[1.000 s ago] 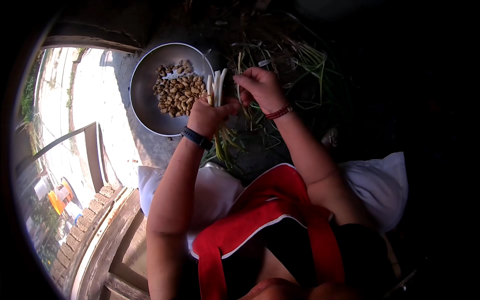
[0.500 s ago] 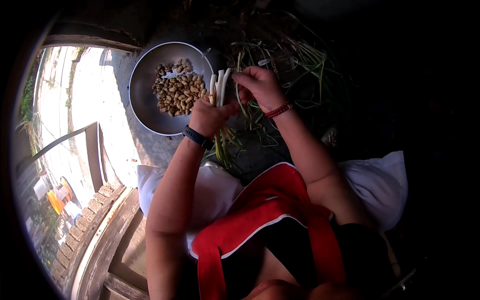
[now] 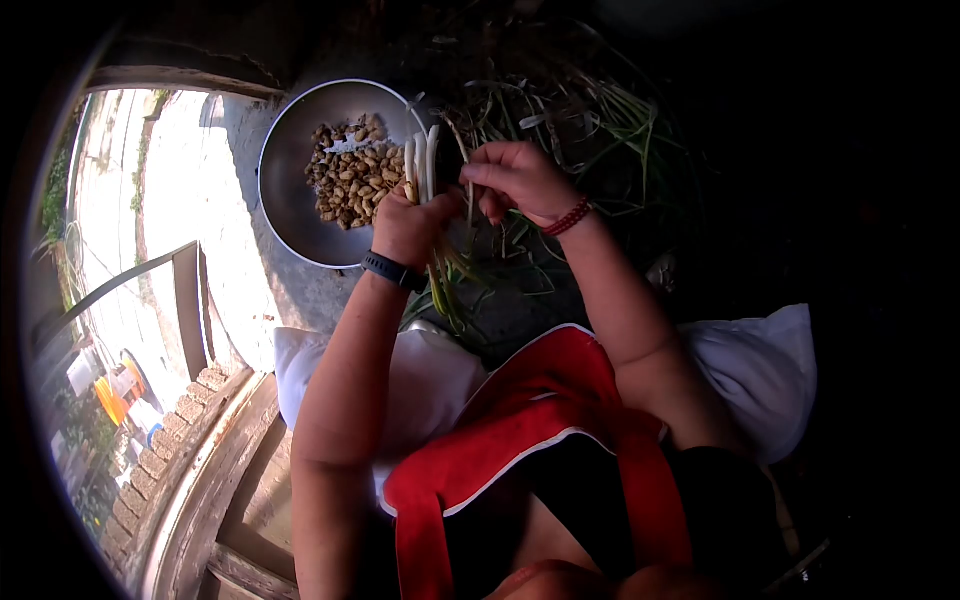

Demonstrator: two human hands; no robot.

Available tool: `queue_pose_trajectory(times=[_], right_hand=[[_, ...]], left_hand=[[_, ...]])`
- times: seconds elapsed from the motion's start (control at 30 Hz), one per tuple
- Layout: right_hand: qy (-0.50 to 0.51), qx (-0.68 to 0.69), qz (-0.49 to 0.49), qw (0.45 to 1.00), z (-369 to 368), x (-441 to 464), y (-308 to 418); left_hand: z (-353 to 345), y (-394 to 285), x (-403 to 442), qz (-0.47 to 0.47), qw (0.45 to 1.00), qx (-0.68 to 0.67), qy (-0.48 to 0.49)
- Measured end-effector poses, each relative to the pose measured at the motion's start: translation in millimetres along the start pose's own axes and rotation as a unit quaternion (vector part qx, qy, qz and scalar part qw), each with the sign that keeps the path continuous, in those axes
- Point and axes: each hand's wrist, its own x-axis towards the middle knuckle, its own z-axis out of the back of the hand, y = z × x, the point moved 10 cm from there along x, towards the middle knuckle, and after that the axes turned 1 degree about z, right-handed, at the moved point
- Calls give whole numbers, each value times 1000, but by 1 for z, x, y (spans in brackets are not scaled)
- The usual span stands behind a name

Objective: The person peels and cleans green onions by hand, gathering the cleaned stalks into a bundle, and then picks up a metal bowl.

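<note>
My left hand (image 3: pixel 405 232), with a dark band on its wrist, is closed around a small bunch of scallions (image 3: pixel 421 165). Their white ends point up, and the green leaves hang below the fist. Close beside it on the right, my right hand (image 3: pixel 522 183) pinches a thin, separate scallion stalk (image 3: pixel 459 140) between thumb and fingers. Part of that stalk is hidden by the fingers. Just left of my left hand, a wide metal bowl (image 3: pixel 282 215) holds peanuts in their shells (image 3: pixel 350 185).
Loose scallions (image 3: pixel 635 130) lie in a heap on the dark ground beyond my right hand. A wooden frame (image 3: pixel 190 490) and a bright outdoor opening (image 3: pixel 220 180) are on the left. My red apron (image 3: pixel 540 400) covers my lap; the right side is deep in shadow.
Both hands have shifted slightly, the left one leftward with its bunch. My right hand has lowered a little, and the separate stalk now stands nearer the bunch.
</note>
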Motion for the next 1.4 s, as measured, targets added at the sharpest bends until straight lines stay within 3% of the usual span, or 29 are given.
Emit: queue_pose_trajectory(times=[0.2, 0.4, 0.5, 0.7, 0.8, 1.0, 1.1, 1.17, 1.27, 1.3, 1.37, 1.4], right_hand=[[22, -97, 0, 995, -11, -6, 4], [-14, -61, -6, 998, -7, -3, -5], [-84, 7, 54, 995, 9, 1, 0], [-212, -70, 116, 968, 27, -6, 9], [-212, -119, 127, 962, 23, -8, 11], [-26, -181, 98, 978, 2, 0, 8], [-25, -238, 108, 965, 12, -1, 8], [-75, -244, 169, 952, 41, 4, 9], [-177, -217, 170, 945, 69, -12, 36], [-194, -153, 172, 954, 92, -11, 32], [-279, -139, 226, 923, 136, -21, 33], [-344, -189, 276, 878, 151, -33, 40]], left_hand=[[5, -1, 1, 16, 997, -77, -27], [14, 1, 1, 24, 993, -97, -58], [13, 11, 2, 40, 997, -56, -43], [-6, 5, -6, 22, 999, 47, -9], [-4, 6, -3, 14, 997, 69, -8], [0, 12, 3, 9, 1000, 5, -2], [-1, 8, 0, 18, 999, 39, 1], [0, 7, -2, 20, 998, 56, -1], [1, 8, -3, 19, 998, 63, -7], [1, 8, -3, 23, 997, 71, -5], [-2, 5, -7, 30, 995, 96, 2], [-4, 1, -9, 31, 993, 113, 6]])
